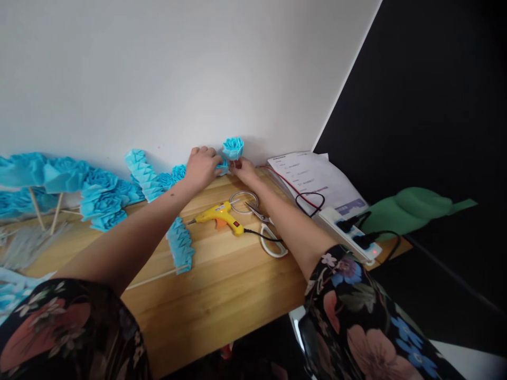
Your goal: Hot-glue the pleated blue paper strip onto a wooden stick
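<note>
A blue paper rose (233, 148) stands upright on a thin stem near the wall, at the back of the table. My right hand (244, 171) is closed round that stem just below the bloom. Beside it, my left hand (204, 166) has its fingers curled against another blue paper flower (223, 167), which is mostly hidden behind the fingers. In front of both hands lie a yellow glue gun (219, 212), a ring-shaped roll (244, 202) and white-handled scissors (273, 244), partly under my right forearm.
Several blue paper roses (105, 195) on sticks line the wall at left. Pleated blue paper strips (180, 245) lie near my left forearm. At right are printed sheets (312, 179), a white power strip (348, 235) with black plugs and a green object (412, 208). Cords cross there.
</note>
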The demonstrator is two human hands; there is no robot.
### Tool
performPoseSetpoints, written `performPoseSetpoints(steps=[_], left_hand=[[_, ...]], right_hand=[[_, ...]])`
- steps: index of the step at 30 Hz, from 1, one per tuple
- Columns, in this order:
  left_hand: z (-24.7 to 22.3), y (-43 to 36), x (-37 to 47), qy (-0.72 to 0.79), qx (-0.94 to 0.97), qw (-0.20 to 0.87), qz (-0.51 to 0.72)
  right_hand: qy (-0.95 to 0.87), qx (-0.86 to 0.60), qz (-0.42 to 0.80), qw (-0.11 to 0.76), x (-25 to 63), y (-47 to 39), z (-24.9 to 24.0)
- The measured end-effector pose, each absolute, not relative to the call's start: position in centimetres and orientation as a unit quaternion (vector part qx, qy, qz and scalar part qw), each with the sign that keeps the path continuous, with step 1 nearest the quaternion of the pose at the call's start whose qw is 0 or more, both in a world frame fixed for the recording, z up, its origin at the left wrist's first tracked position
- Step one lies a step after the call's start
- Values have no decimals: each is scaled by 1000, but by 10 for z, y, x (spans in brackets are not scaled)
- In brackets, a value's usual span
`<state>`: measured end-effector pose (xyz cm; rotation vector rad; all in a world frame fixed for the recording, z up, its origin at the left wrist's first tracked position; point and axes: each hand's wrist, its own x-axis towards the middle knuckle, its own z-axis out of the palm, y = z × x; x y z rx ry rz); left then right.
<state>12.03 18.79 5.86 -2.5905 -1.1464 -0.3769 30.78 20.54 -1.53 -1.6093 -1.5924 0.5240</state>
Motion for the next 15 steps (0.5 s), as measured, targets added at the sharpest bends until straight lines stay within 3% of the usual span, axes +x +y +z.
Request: performPoseSetpoints(steps=[10, 15], left_hand=[[60, 187, 109, -455, -876, 105, -122], [58, 190, 127, -470, -872, 95, -98]], right_hand=[[-677, -625, 222, 320, 311, 207, -5], [-661, -648, 173, 336, 298, 199, -11]])
